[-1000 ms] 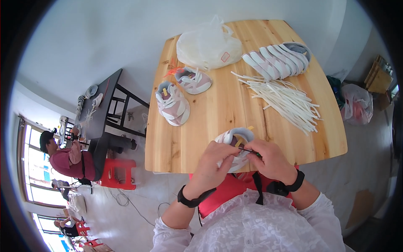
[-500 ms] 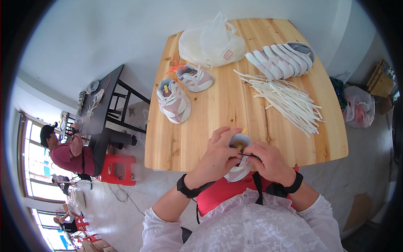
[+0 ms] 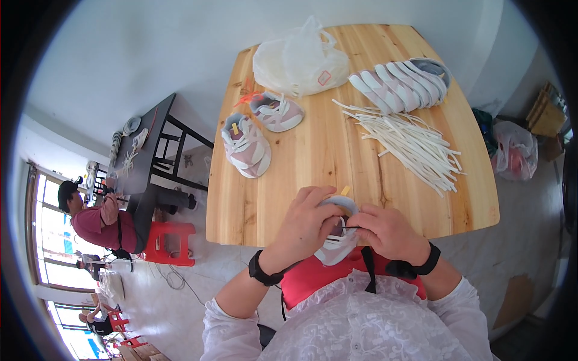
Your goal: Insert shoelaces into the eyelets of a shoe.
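Hands sit lower and nearer the body than a second ago: the small shoe (image 3: 338, 240), which was then held over the near edge of the wooden table (image 3: 337, 150), now hangs just off that edge, above the red waistband. The change suggests the work on the shoe's opening has moved from steadying it to fine fingerwork close in.

The left hand (image 3: 304, 219) wraps the shoe's left side and heel collar, fingers curled shut around it. The right hand (image 3: 388, 231) pinches at the shoe's opening, thumb and forefinger pressed together on what looks like a white lace end; the lace itself is too small to make out surely. The shoe lies between both palms, its pale sole turned down toward the lap, its grey collar up between the thumbs.

Beyond the hands, well apart, a pair of finished pink and white shoes (image 3: 259, 135) rests to the far left, a spread of loose white laces (image 3: 409, 141) to the far right, a row of insoles (image 3: 400, 81) beyond those, and a clear plastic bag (image 3: 298, 60) at the far edge.
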A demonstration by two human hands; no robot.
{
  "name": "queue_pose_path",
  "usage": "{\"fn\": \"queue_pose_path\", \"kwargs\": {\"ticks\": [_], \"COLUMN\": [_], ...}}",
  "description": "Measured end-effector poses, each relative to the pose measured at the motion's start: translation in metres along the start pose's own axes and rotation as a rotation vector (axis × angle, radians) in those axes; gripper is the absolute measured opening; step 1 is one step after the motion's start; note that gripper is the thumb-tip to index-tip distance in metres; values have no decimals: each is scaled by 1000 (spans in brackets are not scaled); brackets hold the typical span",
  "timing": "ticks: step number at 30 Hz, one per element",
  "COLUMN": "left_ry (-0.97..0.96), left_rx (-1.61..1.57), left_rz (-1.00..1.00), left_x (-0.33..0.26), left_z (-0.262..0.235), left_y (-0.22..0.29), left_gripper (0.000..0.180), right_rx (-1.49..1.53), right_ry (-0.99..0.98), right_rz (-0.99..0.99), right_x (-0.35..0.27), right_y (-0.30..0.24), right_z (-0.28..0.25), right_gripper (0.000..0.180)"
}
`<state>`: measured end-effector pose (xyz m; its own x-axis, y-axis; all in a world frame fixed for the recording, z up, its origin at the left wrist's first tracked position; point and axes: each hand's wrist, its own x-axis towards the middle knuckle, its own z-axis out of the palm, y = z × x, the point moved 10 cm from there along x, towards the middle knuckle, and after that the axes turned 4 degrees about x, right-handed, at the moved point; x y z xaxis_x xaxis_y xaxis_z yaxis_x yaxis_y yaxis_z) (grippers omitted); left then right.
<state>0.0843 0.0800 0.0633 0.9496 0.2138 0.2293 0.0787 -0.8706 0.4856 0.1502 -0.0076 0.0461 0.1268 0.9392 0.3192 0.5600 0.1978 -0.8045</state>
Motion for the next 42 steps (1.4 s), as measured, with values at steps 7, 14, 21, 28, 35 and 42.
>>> {"fn": "queue_pose_path", "kwargs": {"ticks": [7, 14, 21, 28, 35, 42], "left_ry": [56, -133, -189, -135, -114, 55], "left_rx": [-10, 19, 58, 58, -381, -537], "left_rz": [-51, 26, -166, -157, -165, -222], "left_x": [2, 2, 2, 1, -4, -22], "left_z": [-7, 16, 37, 41, 21, 24], "left_y": [10, 12, -2, -4, -17, -28], "left_gripper": [31, 27, 14, 14, 13, 15], "right_rx": [-130, -176, -175, -176, -88, -13], "right_ry": [162, 178, 179, 172, 208, 255], "right_rz": [-178, -290, -287, -277, -152, 17], "right_x": [-22, -23, -21, -20, -20, -9], "right_y": [-3, -10, -10, -7, 10, 4], "right_z": [2, 3, 3, 4, -13, -24], "right_gripper": [20, 25, 25, 23, 22, 22]}}
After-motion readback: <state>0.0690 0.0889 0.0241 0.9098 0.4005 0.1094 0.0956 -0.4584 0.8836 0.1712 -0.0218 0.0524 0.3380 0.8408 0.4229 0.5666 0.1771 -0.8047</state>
